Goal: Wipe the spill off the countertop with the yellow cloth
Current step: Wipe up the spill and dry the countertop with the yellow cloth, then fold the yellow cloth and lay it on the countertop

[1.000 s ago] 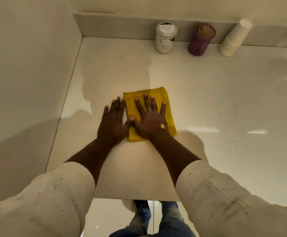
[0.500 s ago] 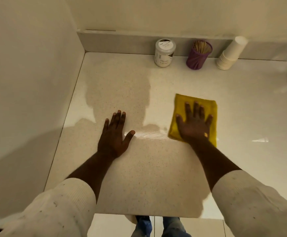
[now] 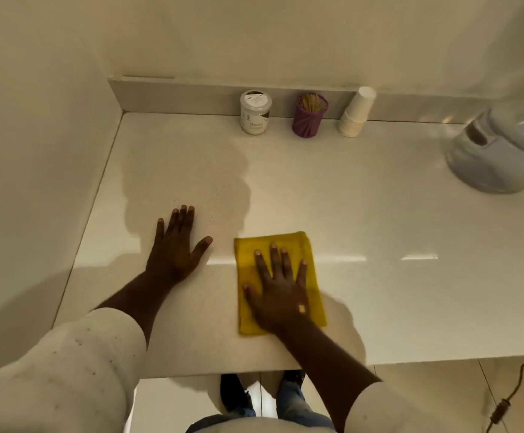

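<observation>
A folded yellow cloth (image 3: 309, 254) lies flat on the pale speckled countertop (image 3: 379, 220), near its front edge. My right hand (image 3: 277, 289) presses on the cloth with fingers spread, palm down, covering most of it. My left hand (image 3: 176, 245) rests flat on the bare countertop just left of the cloth, fingers apart, holding nothing. A small gap separates its thumb from the cloth's left edge. I see no clear liquid on the surface, only sheen and shadows.
Along the back ledge stand a white jar (image 3: 255, 112), a purple holder of toothpicks (image 3: 310, 115) and a leaning stack of paper cups (image 3: 357, 112). A white appliance (image 3: 498, 151) sits at the right. A wall closes the left side. A cable (image 3: 510, 398) hangs below the counter's front edge.
My right hand slid the cloth rightwards away from my left hand, then back left and closer to the front edge. My left hand stayed planted flat on the counter.
</observation>
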{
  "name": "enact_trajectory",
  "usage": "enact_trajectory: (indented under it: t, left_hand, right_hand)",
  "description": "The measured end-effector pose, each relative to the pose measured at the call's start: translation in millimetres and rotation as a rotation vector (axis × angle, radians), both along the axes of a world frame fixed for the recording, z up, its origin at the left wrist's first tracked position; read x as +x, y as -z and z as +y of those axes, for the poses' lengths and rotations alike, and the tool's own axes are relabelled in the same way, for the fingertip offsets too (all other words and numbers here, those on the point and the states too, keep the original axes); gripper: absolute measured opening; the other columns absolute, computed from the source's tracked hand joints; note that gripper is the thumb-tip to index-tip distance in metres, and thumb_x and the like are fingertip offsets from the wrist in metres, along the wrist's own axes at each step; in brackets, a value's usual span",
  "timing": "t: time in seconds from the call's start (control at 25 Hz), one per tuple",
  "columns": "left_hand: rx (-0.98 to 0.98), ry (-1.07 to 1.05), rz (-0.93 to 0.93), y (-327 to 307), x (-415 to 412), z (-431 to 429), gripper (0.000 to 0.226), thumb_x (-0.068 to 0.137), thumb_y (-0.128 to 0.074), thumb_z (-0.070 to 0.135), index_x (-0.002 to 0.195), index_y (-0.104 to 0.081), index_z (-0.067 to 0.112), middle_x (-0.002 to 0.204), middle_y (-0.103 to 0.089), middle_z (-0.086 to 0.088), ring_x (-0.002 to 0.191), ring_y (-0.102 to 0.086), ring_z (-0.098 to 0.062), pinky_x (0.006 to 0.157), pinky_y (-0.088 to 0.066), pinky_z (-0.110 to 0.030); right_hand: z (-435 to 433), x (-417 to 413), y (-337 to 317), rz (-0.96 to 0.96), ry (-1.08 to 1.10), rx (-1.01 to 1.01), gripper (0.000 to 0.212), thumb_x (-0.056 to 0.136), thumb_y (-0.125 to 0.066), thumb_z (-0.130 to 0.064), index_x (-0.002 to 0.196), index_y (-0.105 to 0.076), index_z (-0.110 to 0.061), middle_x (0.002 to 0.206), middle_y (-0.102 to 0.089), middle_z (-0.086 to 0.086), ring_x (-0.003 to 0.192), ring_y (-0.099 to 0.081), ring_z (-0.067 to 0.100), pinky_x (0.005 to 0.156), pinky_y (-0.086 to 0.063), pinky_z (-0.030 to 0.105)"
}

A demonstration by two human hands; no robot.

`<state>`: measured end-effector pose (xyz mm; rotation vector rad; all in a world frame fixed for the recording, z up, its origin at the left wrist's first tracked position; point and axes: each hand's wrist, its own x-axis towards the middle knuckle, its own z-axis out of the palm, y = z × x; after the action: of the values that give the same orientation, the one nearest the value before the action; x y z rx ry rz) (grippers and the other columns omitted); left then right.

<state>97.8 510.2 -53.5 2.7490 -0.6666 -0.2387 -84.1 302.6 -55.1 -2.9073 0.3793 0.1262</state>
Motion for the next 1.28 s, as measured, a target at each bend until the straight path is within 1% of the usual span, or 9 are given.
enact_trajectory:
  t: [0.16, 0.28, 0.44, 0.56, 0.72, 0.8, 0.96, 1.12, 1.28]
  left_hand:
    - [-0.007, 0.058, -0.053, -12, -31, -23, 0.082, 0.097, -0.017, 0.069, 0.159, 0.009, 0.023, 0.167, 0.006, 0.0, 0.154, 0.009, -0.017, 0.124, 0.012, -0.044]
    - [-0.016, 0.203, -0.104, -16, -64, -49, 0.074, 0.1, -0.026, 0.055, 0.159, -0.008, 0.014, 0.167, -0.004, -0.008, 0.155, 0.0, -0.024, 0.125, 0.002, -0.045]
    - [-0.041, 0.298, -0.057, -19, -93, -71, 0.063, 0.103, -0.038, 0.038, 0.157, -0.022, 0.008, 0.167, -0.01, -0.011, 0.155, -0.005, -0.025, 0.125, -0.008, -0.042]
    - [0.034, 0.286, -0.055, -22, -95, -86, 0.058, 0.106, -0.034, 0.033, 0.156, -0.023, 0.007, 0.167, -0.014, -0.012, 0.154, -0.011, -0.026, 0.124, -0.007, -0.039]
    - [0.095, 0.256, -0.034, -21, -90, -94, 0.057, 0.107, -0.033, 0.033, 0.156, -0.023, 0.007, 0.166, -0.018, -0.013, 0.154, -0.013, -0.026, 0.125, -0.008, -0.04]
    - [0.051, 0.248, -0.039, -19, -89, -92, 0.055, 0.106, -0.038, 0.032, 0.155, -0.028, 0.008, 0.164, -0.025, -0.012, 0.153, -0.02, -0.026, 0.124, -0.012, -0.038]
    - [-0.078, 0.205, -0.039, -21, -82, -89, 0.047, 0.103, -0.049, 0.028, 0.147, -0.046, 0.012, 0.155, -0.044, -0.008, 0.144, -0.039, -0.021, 0.121, -0.019, -0.036]
    - [-0.157, 0.138, -0.012, -21, -81, -88, 0.039, 0.103, -0.049, 0.025, 0.14, -0.056, 0.014, 0.147, -0.055, -0.006, 0.136, -0.049, -0.022, 0.119, -0.025, -0.037]
    - [-0.171, 0.125, -0.066, -26, -83, -95, 0.029, 0.099, -0.054, 0.014, 0.123, -0.068, 0.01, 0.123, -0.07, -0.012, 0.112, -0.063, -0.029, 0.099, -0.047, -0.041]
  right_hand:
    - [-4, -6, -9, 0.085, -0.046, 0.017, 0.08, 0.093, -0.011, -0.077, 0.158, 0.011, -0.036, 0.167, 0.014, 0.002, 0.152, 0.016, 0.027, 0.117, 0.013, 0.063]
    - [-18, -5, -16, 0.078, -0.077, 0.045, 0.077, 0.094, -0.006, -0.074, 0.158, 0.011, -0.033, 0.167, 0.014, 0.003, 0.152, 0.016, 0.025, 0.119, 0.012, 0.06]
    - [-45, -6, -28, 0.0, -0.093, 0.044, 0.065, 0.103, -0.015, -0.057, 0.16, -0.005, -0.027, 0.169, -0.005, 0.004, 0.154, 0.004, 0.023, 0.123, 0.008, 0.051]
    - [-62, -1, -32, -0.001, -0.119, -0.028, 0.056, 0.107, -0.023, -0.041, 0.159, -0.018, -0.02, 0.167, -0.019, 0.005, 0.154, -0.006, 0.024, 0.123, 0.007, 0.047]
    - [-79, 8, -33, 0.091, -0.156, -0.049, 0.064, 0.101, -0.042, -0.029, 0.159, -0.017, -0.019, 0.167, -0.019, 0.004, 0.154, -0.008, 0.024, 0.122, 0.009, 0.048]
    - [-81, 10, -32, 0.11, -0.145, -0.039, 0.068, 0.099, -0.048, -0.028, 0.159, -0.017, -0.021, 0.167, -0.018, 0.004, 0.154, -0.01, 0.024, 0.124, 0.004, 0.05]
    - [-79, 14, -33, 0.065, -0.096, -0.03, 0.07, 0.092, -0.057, -0.029, 0.156, -0.029, -0.025, 0.161, -0.032, 0.005, 0.147, -0.026, 0.029, 0.12, -0.015, 0.052]
    - [-87, 17, -33, -0.01, -0.092, -0.007, 0.049, 0.098, -0.051, -0.027, 0.147, -0.045, -0.028, 0.152, -0.044, 0.004, 0.138, -0.037, 0.028, 0.113, -0.024, 0.05]
    - [-84, 16, -33, -0.102, -0.042, 0.036, 0.033, 0.097, -0.054, -0.021, 0.13, -0.061, -0.025, 0.136, -0.058, 0.003, 0.125, -0.05, 0.025, 0.108, -0.029, 0.044]
